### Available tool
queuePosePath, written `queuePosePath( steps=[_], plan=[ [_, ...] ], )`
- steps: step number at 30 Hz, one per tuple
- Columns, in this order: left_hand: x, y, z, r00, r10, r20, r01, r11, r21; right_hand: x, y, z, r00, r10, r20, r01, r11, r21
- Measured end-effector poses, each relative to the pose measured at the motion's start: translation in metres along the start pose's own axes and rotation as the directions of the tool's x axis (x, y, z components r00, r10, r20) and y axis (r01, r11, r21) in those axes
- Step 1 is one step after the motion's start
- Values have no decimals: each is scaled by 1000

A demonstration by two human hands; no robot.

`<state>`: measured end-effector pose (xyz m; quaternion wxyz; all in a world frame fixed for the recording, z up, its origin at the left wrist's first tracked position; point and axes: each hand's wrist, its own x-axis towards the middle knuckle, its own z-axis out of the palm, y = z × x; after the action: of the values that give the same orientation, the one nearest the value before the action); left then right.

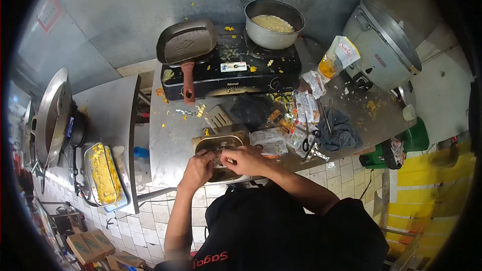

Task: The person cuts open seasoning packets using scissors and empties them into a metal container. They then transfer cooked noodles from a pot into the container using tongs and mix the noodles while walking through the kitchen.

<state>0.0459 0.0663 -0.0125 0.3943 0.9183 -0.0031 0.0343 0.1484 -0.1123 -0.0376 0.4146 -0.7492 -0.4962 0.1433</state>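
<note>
Our left hand [200, 169] and right hand [244, 159], fingers bunched narrow, over a container [213, 143], before the Rinnai stove [233, 56] — anything held, we can't tell

Soft, moderate light fills the view, bent fisheye-fashion toward black corners.
</note>
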Motion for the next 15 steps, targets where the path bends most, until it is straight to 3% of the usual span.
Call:
queuePosePath(
  steps=[1, 2, 4, 7, 8, 9, 10, 12, 13, 14, 15],
  plan=[
    [0, 4, 1, 1000, -8, -23, 8, 1000, 21, -2, 4, -8, 1000, -4, -2, 4, 1000, -2],
    [-1, 7, 3, 999, -18, -50, 20, 999, 41, -5, 10, -20, 992, 54, -114, -43, 994, 98],
    [-5, -4, 13, 991, -75, -114, 84, 993, 78, -12, 19, -48, 932, 250, -264, -171, 942, 290],
    [-6, 2, 24, 958, -185, -218, 213, 970, 114, -36, 77, -85, 808, 352, -473, -344, 933, 107],
    [-6, 6, 26, 950, -202, -238, 238, 962, 133, -44, 89, -103, 758, 451, -471, -449, 885, 125],
    [-6, 8, 27, 941, -218, -259, 262, 953, 150, -52, 100, -123, 718, 494, -491, -562, 827, 12],
    [-7, 1, 32, 925, -318, -209, 343, 934, 101, -63, 127, -135, 719, 375, -585, -548, 823, -147],
    [-7, 9, 34, 921, -312, -235, 350, 927, 137, -83, 155, -162, 609, 441, -660, -700, 690, -184],
    [-9, 12, 35, 918, -308, -252, 355, 919, 171, -90, 162, -171, 613, 439, -656, -694, 696, -183],
    [-10, 6, 44, 911, -145, -385, 212, 968, 135, -97, 168, -178, 597, 397, -697, -736, 617, -278],
    [-12, 7, 47, 909, -148, -389, 217, 966, 138, -104, 174, -185, 584, 348, -733, -769, 525, -364]
  ],
)
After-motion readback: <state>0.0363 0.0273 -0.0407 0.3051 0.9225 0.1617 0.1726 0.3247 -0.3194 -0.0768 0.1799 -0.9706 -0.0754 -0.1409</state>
